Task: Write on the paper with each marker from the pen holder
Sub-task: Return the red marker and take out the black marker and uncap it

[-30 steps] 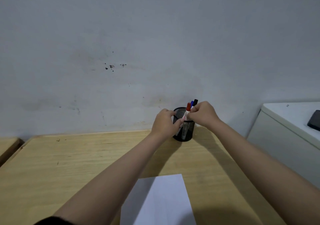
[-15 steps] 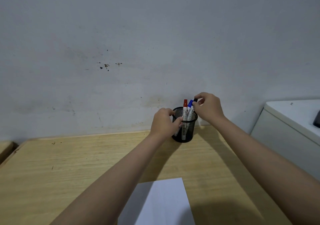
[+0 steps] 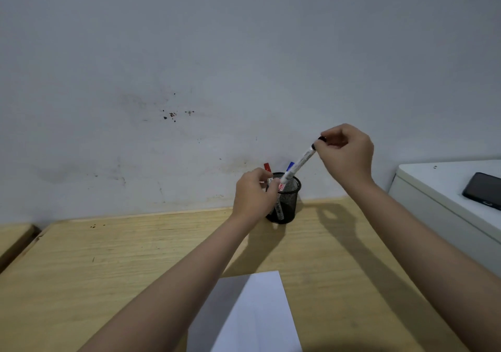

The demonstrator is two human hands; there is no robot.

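Head view showed the right hand pinching the black-capped marker, its lower end at the rim of the mesh pen holder. The left hand gripped that holder near the desk's far edge; paper lay at the near edge.

Black-capped marker tilted above holder

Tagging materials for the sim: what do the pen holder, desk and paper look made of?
Pen holder: black wire mesh, likely painted metal; the markers inside show through it.
Desk: light wood or wood-look laminate, matte; grain lines and small dark marks show.
Paper: plain white sheet, matte, lying flat.
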